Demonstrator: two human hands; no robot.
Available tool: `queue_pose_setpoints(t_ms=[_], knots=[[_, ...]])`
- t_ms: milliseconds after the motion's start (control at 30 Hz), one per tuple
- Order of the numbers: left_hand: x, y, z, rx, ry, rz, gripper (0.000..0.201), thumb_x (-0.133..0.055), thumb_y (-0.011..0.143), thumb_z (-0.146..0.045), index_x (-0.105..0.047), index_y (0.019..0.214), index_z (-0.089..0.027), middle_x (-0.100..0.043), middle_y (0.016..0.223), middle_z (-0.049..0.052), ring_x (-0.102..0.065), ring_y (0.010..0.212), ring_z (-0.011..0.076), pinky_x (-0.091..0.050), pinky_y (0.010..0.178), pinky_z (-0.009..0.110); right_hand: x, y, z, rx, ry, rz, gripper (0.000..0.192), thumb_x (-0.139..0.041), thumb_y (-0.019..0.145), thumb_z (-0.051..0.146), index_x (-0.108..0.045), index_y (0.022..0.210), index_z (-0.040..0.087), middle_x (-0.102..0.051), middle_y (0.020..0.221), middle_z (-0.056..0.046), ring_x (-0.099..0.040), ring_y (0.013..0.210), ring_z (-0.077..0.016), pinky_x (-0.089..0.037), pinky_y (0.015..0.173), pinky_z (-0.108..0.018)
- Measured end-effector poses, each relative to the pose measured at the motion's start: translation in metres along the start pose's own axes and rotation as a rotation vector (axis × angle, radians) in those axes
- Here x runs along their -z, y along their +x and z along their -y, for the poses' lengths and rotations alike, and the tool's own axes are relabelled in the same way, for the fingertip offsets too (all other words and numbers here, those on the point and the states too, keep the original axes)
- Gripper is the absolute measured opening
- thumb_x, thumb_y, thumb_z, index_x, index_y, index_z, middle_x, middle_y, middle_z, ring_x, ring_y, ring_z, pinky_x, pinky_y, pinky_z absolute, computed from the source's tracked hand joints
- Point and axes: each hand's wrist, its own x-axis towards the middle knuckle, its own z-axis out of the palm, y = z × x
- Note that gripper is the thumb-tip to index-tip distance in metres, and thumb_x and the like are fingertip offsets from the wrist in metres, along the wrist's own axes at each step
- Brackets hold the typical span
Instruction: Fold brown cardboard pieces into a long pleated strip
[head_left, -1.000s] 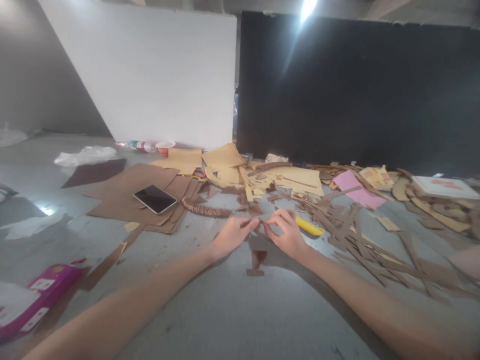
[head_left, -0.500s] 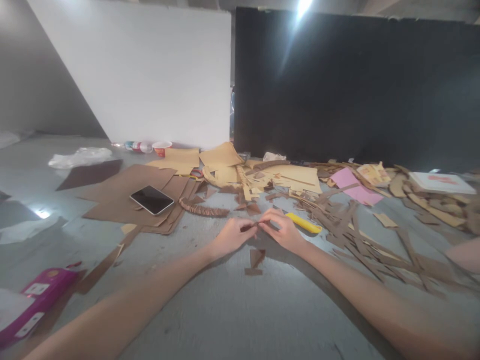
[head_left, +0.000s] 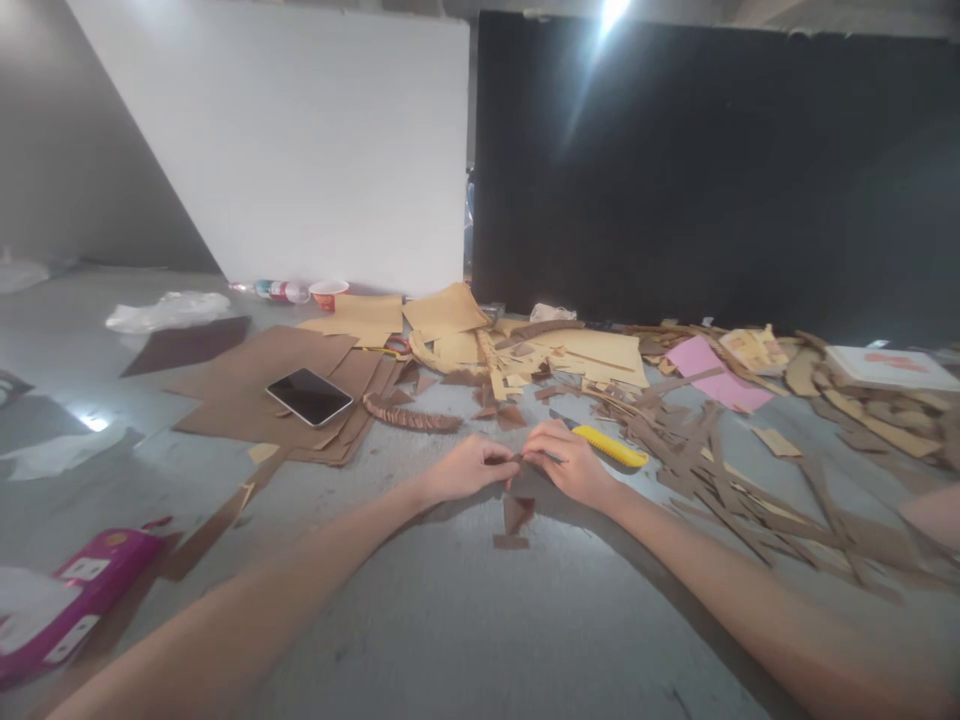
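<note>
My left hand (head_left: 474, 468) and my right hand (head_left: 568, 466) meet above the grey table, thumbs and forefingers pinched together. Between the fingertips is a small brown paper piece (head_left: 517, 458), mostly hidden by the fingers. Just below lie a brown paper scrap with a folded look (head_left: 518, 514) and a short brown strip (head_left: 511, 542). A yellow utility knife (head_left: 611, 446) rests right beside my right hand, its blade pointing left. Beyond my left hand lies a curved brown strip with many ridges (head_left: 412, 415).
A phone (head_left: 309, 396) lies on brown paper sheets (head_left: 225, 375) at left. Brown strips (head_left: 720, 475) are heaped on the right, tan sheets (head_left: 442, 312) at the back. A magenta-and-white object (head_left: 94, 590) sits near left. Part of another person's arm (head_left: 934, 512) shows at the right edge.
My fingertips have drawn closer together on the small piece, and my right fingers are more closed. The knife's blade shows more. The whole view has shifted slightly.
</note>
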Motion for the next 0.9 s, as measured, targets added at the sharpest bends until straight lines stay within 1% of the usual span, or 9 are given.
queue_pose_setpoints(t_ms=[100,200,333,433,500,633,767,900], knots=[[0.001,0.0,-0.001,0.007,-0.009,0.018,0.037,-0.059,0.099,-0.043,-0.072,0.077,-0.016,-0.066,0.07,-0.001,-0.053,0.065,0.0119,-0.036,0.063,0.023,-0.001,-0.001,-0.001,0.055,-0.005,-0.019,0.027,-0.053,0.111,0.035,-0.072,0.094,0.025,-0.072,0.095,-0.006,-0.065,0.09,-0.0222,-0.047,0.092,-0.042],[0.001,0.001,0.0,0.016,-0.062,0.022,0.037,-0.057,0.101,-0.045,-0.075,0.086,-0.016,-0.07,0.074,0.001,-0.058,0.069,0.0129,-0.04,0.067,0.023,-0.002,-0.001,-0.001,0.093,0.032,-0.041,0.023,-0.055,0.11,0.031,-0.071,0.095,0.023,-0.071,0.094,-0.006,-0.064,0.09,-0.0208,-0.046,0.09,-0.039],[0.002,0.004,0.005,-0.017,-0.123,-0.013,0.042,-0.054,0.104,-0.05,-0.076,0.091,-0.017,-0.072,0.079,0.002,-0.065,0.079,0.015,-0.045,0.079,0.023,0.0,0.001,0.001,0.048,0.102,-0.038,0.022,-0.056,0.11,0.031,-0.07,0.095,0.023,-0.068,0.093,-0.005,-0.062,0.089,-0.02,-0.046,0.088,-0.037],[0.002,0.005,0.011,-0.064,-0.111,-0.019,0.046,-0.053,0.105,-0.052,-0.073,0.084,-0.016,-0.074,0.084,0.004,-0.066,0.083,0.0162,-0.046,0.083,0.025,0.004,0.004,0.006,0.002,0.21,-0.006,0.027,-0.054,0.111,0.036,-0.069,0.093,0.022,-0.065,0.092,-0.006,-0.062,0.088,-0.0201,-0.048,0.084,-0.034],[0.001,0.006,0.014,-0.09,-0.119,-0.012,0.048,-0.053,0.105,-0.053,-0.072,0.082,-0.016,-0.074,0.085,0.004,-0.067,0.083,0.0164,-0.047,0.083,0.025,0.006,0.005,0.01,-0.038,0.274,0.025,0.03,-0.055,0.11,0.04,-0.069,0.091,0.021,-0.065,0.091,-0.006,-0.062,0.087,-0.0199,-0.049,0.082,-0.033],[-0.001,0.006,0.016,-0.09,-0.167,0.012,0.044,-0.056,0.103,-0.053,-0.076,0.092,-0.015,-0.072,0.079,0.003,-0.066,0.076,0.0149,-0.048,0.078,0.024,0.007,0.007,0.015,-0.079,0.338,0.07,0.036,-0.057,0.109,0.046,-0.069,0.086,0.021,-0.066,0.088,-0.005,-0.063,0.084,-0.0196,-0.048,0.081,-0.032],[-0.001,0.004,0.011,-0.07,-0.201,0.046,0.042,-0.058,0.103,-0.05,-0.075,0.088,-0.015,-0.07,0.076,0.003,-0.065,0.072,0.0139,-0.048,0.074,0.024,0.003,0.005,0.016,-0.054,0.342,0.055,0.038,-0.058,0.107,0.05,-0.069,0.086,0.021,-0.067,0.088,-0.005,-0.063,0.084,-0.0193,-0.049,0.08,-0.032],[-0.001,0.002,0.01,-0.076,-0.266,0.109,0.038,-0.057,0.103,-0.043,-0.072,0.082,-0.015,-0.07,0.077,0.003,-0.064,0.072,0.0134,-0.05,0.075,0.024,0.0,0.003,0.017,-0.007,0.338,0.035,0.03,-0.061,0.106,0.047,-0.071,0.094,0.022,-0.069,0.09,-0.005,-0.064,0.084,-0.019,-0.051,0.079,-0.032]])
